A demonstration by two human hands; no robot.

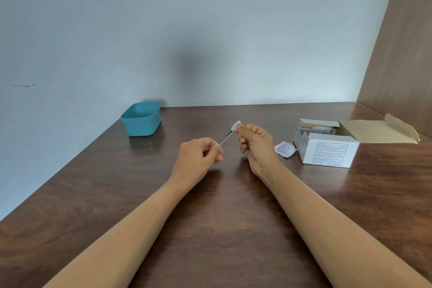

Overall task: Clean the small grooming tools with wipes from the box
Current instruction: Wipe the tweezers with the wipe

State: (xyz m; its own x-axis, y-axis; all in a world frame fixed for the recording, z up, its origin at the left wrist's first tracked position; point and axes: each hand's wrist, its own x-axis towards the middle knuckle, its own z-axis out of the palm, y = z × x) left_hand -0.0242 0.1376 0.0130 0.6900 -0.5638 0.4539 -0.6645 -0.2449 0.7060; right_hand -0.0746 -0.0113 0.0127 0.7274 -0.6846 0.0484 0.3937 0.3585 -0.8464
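My left hand grips the near end of a thin metal pair of tweezers, which slants up and to the right above the table. My right hand pinches a small white wipe around the tweezers' far tip. The white wipe box stands open at the right, with packets visible inside. A torn white wipe wrapper lies on the table just left of the box.
A teal plastic tub sits at the back left of the dark wooden table, near the pale wall. The box's open cardboard lid lies flat towards the brown side panel on the right.
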